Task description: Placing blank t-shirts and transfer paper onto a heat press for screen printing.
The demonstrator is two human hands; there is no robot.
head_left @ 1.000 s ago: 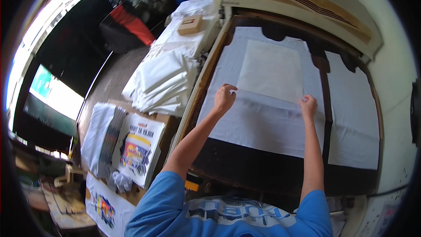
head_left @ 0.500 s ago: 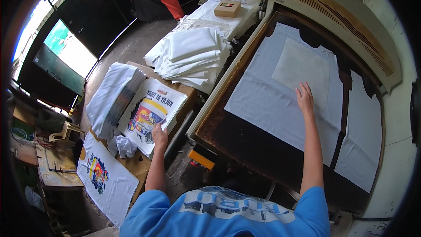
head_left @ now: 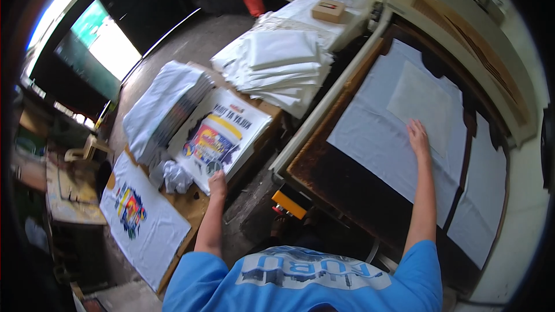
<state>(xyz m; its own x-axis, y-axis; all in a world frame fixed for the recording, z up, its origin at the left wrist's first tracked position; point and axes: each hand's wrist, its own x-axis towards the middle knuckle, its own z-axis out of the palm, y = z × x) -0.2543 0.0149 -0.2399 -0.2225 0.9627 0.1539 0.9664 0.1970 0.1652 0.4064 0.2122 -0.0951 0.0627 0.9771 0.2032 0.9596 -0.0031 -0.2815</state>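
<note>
My right hand (head_left: 418, 135) lies flat with fingers stretched at the near edge of a pale rectangular sheet (head_left: 428, 101). That sheet rests on a light white fabric panel (head_left: 376, 118), spread on the dark bed of a heat press (head_left: 318, 167). A narrower fabric piece (head_left: 483, 190) lies to its right. At the near right corner of a stack of printed transfer sheets (head_left: 245, 124), my left hand (head_left: 217, 185) is closed on the edge of the top sheet. Its fingertips are partly hidden and blurred. The sheet carries a colourful print with mirrored lettering.
Folded white fabric (head_left: 165, 98) and crumpled paper (head_left: 176, 177) sit beside the stack. A printed fabric panel (head_left: 144, 219) hangs over the near left edge. Beyond are piled white sheets (head_left: 283, 52) and a cardboard box (head_left: 328, 10). A yellow control box (head_left: 290, 203) juts from the press.
The whole view has shifted, so the tables and press appear further right. Both hands keep about the same places on the sheets, the left one looking more closed.
</note>
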